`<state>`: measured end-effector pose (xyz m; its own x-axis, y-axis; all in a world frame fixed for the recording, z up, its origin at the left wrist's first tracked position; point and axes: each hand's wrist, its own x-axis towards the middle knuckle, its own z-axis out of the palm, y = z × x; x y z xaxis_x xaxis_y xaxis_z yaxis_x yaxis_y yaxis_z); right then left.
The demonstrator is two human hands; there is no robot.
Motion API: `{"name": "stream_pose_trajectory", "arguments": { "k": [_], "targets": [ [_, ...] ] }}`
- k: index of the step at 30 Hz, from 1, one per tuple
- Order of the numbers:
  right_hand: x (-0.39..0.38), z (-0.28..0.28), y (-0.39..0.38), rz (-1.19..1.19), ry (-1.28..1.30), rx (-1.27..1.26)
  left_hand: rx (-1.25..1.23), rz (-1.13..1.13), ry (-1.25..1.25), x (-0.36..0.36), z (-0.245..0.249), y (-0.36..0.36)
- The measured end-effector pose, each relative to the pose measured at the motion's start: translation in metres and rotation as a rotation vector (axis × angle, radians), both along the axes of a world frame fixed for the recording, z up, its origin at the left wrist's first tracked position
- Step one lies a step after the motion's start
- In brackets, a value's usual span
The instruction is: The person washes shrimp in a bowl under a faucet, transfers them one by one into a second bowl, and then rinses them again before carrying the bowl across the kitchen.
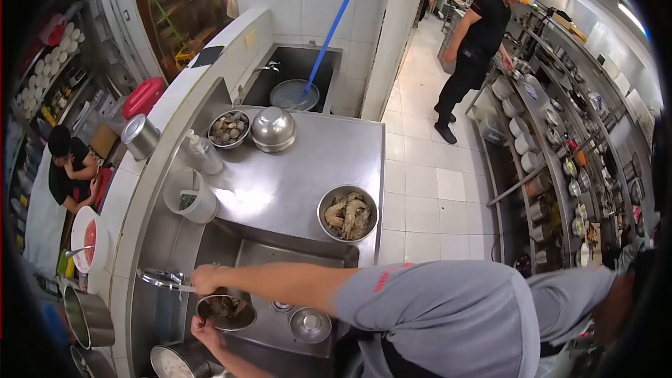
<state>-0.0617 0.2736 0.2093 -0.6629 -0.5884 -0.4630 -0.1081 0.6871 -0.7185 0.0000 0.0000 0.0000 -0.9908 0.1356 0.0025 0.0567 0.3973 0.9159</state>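
Neither my left hand nor my right hand shows in the head view. Below me a person in a grey shirt (448, 315) leans over a steel sink (294, 252). One of their hands (205, 280) is at the tap (159, 278). Their other hand (206, 330) holds a small steel bowl (225, 312) of seafood just under the tap. On the steel counter (280, 182) behind the sink stands a bowl of shrimp (348, 213).
Further back on the counter are a bowl of clams (229, 128), an upturned steel bowl (273, 128), a soap bottle (203, 152) and a white tub (190, 197). A blue hose (336, 21) runs into a pot (294, 94). A person in black (476, 42) stands in the tiled aisle; another person (70, 168) sits at the left.
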Motion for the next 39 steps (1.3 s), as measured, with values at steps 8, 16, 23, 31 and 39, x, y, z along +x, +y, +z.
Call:
{"name": "stream_pose_trajectory", "arguments": {
  "k": [8,16,23,31,39],
  "targets": [
    [0.049,-0.079,0.029,-0.803,0.799,-0.519,1.123,0.317,-0.393,0.030,0.054,0.129],
    [0.020,0.004,0.040,-0.565,0.301,-0.305,1.138,0.271,-0.310,0.027,0.069,0.128],
    [-0.018,-0.055,-0.055,-0.419,0.287,-0.275,1.119,0.462,-0.275,0.077,0.014,0.046],
    [0.111,-0.152,0.005,-0.223,0.019,-0.374,2.062,0.310,-0.591,0.070,0.054,0.063],
    [0.257,-0.158,0.153,-0.548,-0.056,0.006,0.962,0.458,-0.685,-0.031,0.044,0.072]
  ]
}}
